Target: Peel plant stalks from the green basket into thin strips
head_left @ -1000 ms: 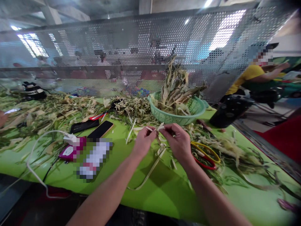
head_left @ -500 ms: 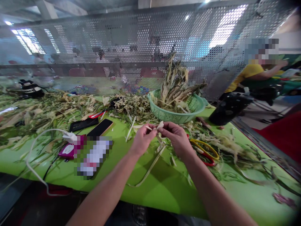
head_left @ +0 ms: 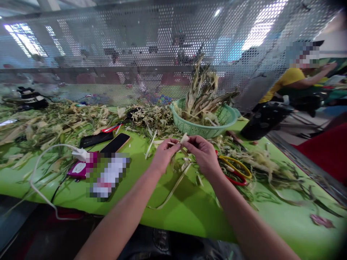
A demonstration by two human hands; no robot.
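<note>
Between my two hands is a small pale piece of corn husk point(head_left: 184, 138), pinched at the fingertips above the green table. My left hand point(head_left: 166, 153) is closed on its left side, thumb and fingers pressed together. My right hand point(head_left: 202, 151) pinches it from the right, the hands almost touching. Below them a long husk strip point(head_left: 173, 190) curls over the tabletop. Scissors with yellow and red handles point(head_left: 235, 166) lie just right of my right hand, partly among husk scraps. Behind my hands stands a green plastic basket point(head_left: 200, 130) with dried husks point(head_left: 202, 94) sticking up.
Dried husk scraps point(head_left: 54, 122) cover the table's back left. At left lie a dark phone point(head_left: 115, 143), a pixelated phone-like object, a purple power bank point(head_left: 81, 169) and a white cable point(head_left: 35, 180). A black bottle point(head_left: 265, 122) lies right; a perforated metal screen point(head_left: 135, 47) stands behind. A person in yellow point(head_left: 294, 77) sits beyond.
The view has tilted slightly, so the table sits a little higher in the picture. My hands keep their pinch on the husk piece, which now points up more; the fingers have shifted slightly.
</note>
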